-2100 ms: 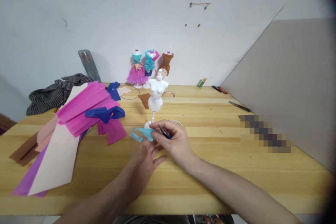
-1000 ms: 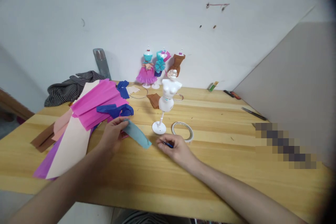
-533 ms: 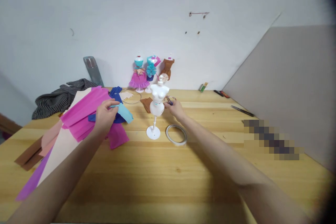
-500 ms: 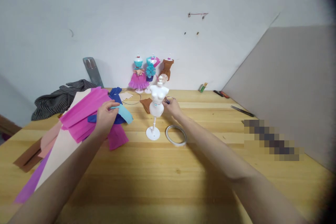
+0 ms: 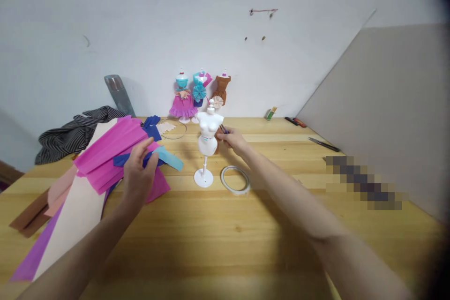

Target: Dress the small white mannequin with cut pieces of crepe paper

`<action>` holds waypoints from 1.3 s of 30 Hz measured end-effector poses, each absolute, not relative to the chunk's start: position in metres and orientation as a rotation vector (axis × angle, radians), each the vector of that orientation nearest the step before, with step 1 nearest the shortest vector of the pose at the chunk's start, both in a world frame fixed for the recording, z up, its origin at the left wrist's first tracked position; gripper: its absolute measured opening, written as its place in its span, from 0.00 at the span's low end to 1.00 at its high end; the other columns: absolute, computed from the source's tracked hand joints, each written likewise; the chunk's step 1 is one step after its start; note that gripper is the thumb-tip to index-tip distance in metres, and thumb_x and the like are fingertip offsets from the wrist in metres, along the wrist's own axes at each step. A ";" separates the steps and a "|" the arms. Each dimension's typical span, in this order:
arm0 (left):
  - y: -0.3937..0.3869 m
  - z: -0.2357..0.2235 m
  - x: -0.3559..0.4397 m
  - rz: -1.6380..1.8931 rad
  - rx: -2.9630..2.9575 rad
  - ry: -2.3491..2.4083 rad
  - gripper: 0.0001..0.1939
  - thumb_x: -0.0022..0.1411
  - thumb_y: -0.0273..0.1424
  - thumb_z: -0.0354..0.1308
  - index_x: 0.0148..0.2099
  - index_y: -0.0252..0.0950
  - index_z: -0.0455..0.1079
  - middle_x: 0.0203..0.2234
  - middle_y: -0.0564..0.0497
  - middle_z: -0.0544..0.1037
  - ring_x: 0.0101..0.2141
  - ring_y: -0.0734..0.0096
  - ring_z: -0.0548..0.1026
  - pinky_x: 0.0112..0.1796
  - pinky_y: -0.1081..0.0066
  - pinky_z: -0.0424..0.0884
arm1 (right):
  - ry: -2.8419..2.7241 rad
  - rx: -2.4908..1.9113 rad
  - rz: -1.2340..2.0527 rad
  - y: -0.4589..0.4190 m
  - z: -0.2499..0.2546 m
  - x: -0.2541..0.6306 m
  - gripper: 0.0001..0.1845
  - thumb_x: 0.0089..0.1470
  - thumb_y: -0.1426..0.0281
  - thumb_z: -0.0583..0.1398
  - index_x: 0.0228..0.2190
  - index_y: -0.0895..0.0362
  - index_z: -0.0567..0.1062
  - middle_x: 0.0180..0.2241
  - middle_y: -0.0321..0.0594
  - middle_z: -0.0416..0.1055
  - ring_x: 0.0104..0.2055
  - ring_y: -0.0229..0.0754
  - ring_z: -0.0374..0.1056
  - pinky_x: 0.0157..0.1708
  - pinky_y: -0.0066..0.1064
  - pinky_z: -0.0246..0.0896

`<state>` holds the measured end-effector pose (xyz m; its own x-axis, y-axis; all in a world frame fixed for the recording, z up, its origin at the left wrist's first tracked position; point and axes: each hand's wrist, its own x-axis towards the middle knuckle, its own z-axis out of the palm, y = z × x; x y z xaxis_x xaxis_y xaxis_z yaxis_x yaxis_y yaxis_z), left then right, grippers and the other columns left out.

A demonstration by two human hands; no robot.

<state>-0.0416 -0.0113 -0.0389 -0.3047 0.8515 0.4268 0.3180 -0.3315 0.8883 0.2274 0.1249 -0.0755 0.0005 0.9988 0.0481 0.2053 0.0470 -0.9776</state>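
My left hand [image 5: 139,168] is above the heap of coloured crepe paper, its thumb and fingers apart. A light blue strip [image 5: 169,157] lies just beyond its fingertips, beside a dark blue strip [image 5: 121,160] and a magenta sheet [image 5: 108,154]. A small white dress-form mannequin [image 5: 208,133] stands upright on its round base between my hands. Behind its right side, my right hand [image 5: 231,139] is closed on a small dark tool [image 5: 224,129] that looks like scissors, partly hidden by the fingers. A brown piece [image 5: 217,146] shows at those fingertips; whether it is gripped is unclear.
A roll of white tape [image 5: 225,183] lies right of the mannequin's base. Dressed mannequins [image 5: 183,105] stand by the wall. A grey bottle [image 5: 119,96] and striped cloth [image 5: 70,133] are at the left. A dark pointed tool [image 5: 324,144] lies on the right.
My left hand has let go of the light blue strip and spread its fingers. The brown piece has moved from left of the mannequin to its right side, by my right hand.
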 end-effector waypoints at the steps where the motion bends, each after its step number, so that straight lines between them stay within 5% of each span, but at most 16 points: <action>1: -0.021 -0.039 -0.037 1.671 1.427 1.425 0.19 0.55 0.32 0.61 0.50 0.38 0.73 0.48 0.46 0.75 0.49 0.60 0.73 0.52 0.65 0.65 | -1.328 -1.300 1.138 0.114 -0.070 0.236 0.10 0.48 0.68 0.62 0.24 0.59 0.67 0.15 0.28 0.57 0.15 0.29 0.48 0.14 0.24 0.43; 5: -0.055 -0.046 -0.013 1.368 1.110 1.178 0.09 0.48 0.34 0.67 0.33 0.36 0.78 0.32 0.46 0.80 0.35 0.64 0.75 0.37 0.69 0.70 | -1.165 -1.184 1.344 0.059 -0.052 0.265 0.13 0.42 0.65 0.61 0.21 0.54 0.60 0.13 0.25 0.49 0.14 0.28 0.39 0.14 0.24 0.35; 14: -0.070 -0.074 0.046 0.813 0.671 0.797 0.26 0.46 0.44 0.70 0.46 0.36 0.73 0.44 0.38 0.77 0.39 0.59 0.77 0.40 0.61 0.71 | -0.833 -1.092 1.642 -0.044 -0.065 0.258 0.09 0.37 0.65 0.59 0.17 0.54 0.63 0.11 0.29 0.52 0.13 0.31 0.40 0.14 0.26 0.39; 20: -0.061 -0.073 0.055 0.868 0.746 0.734 0.19 0.45 0.36 0.71 0.39 0.33 0.76 0.32 0.43 0.80 0.28 0.69 0.75 0.29 0.72 0.67 | -0.902 -1.001 1.782 -0.057 -0.074 0.243 0.10 0.37 0.66 0.63 0.18 0.56 0.65 0.09 0.25 0.50 0.13 0.28 0.37 0.14 0.23 0.32; 23: -0.060 -0.075 0.047 0.930 0.760 0.797 0.15 0.45 0.35 0.70 0.36 0.33 0.77 0.31 0.44 0.81 0.30 0.65 0.76 0.31 0.70 0.69 | -0.969 -1.097 1.619 -0.052 -0.077 0.246 0.11 0.38 0.66 0.65 0.23 0.57 0.69 0.12 0.26 0.55 0.13 0.27 0.40 0.14 0.23 0.33; 25: -0.060 -0.074 0.041 0.956 0.757 0.818 0.14 0.47 0.34 0.69 0.37 0.34 0.78 0.33 0.44 0.81 0.31 0.63 0.76 0.31 0.69 0.68 | -1.042 -1.178 1.377 -0.052 -0.079 0.247 0.13 0.39 0.64 0.66 0.28 0.58 0.71 0.19 0.31 0.66 0.16 0.29 0.52 0.16 0.24 0.45; 28: -0.062 -0.070 0.034 0.969 0.766 0.823 0.13 0.49 0.34 0.68 0.38 0.35 0.78 0.32 0.45 0.81 0.30 0.64 0.76 0.29 0.71 0.67 | -1.301 -1.159 1.085 -0.059 -0.078 0.244 0.15 0.43 0.62 0.65 0.31 0.57 0.72 0.31 0.40 0.73 0.30 0.40 0.68 0.30 0.30 0.62; 32: -0.061 -0.067 0.025 0.959 0.772 0.801 0.14 0.49 0.33 0.67 0.39 0.35 0.78 0.33 0.44 0.80 0.32 0.65 0.76 0.32 0.70 0.69 | -1.768 -1.104 0.858 -0.065 -0.085 0.235 0.24 0.39 0.66 0.68 0.41 0.56 0.74 0.41 0.44 0.74 0.43 0.48 0.69 0.42 0.38 0.64; 36: -0.056 -0.066 0.007 1.007 0.743 0.845 0.12 0.48 0.31 0.67 0.37 0.33 0.78 0.32 0.43 0.80 0.34 0.63 0.77 0.37 0.69 0.71 | -1.838 -1.253 0.846 -0.055 -0.099 0.233 0.06 0.46 0.71 0.61 0.30 0.57 0.76 0.28 0.39 0.73 0.30 0.42 0.69 0.33 0.34 0.63; 39: -0.054 -0.065 -0.009 1.055 0.708 0.938 0.10 0.46 0.30 0.69 0.33 0.32 0.77 0.26 0.47 0.79 0.28 0.68 0.76 0.31 0.73 0.71 | -1.763 -1.276 0.872 -0.047 -0.102 0.237 0.05 0.49 0.69 0.59 0.25 0.57 0.73 0.22 0.35 0.69 0.25 0.38 0.64 0.27 0.30 0.58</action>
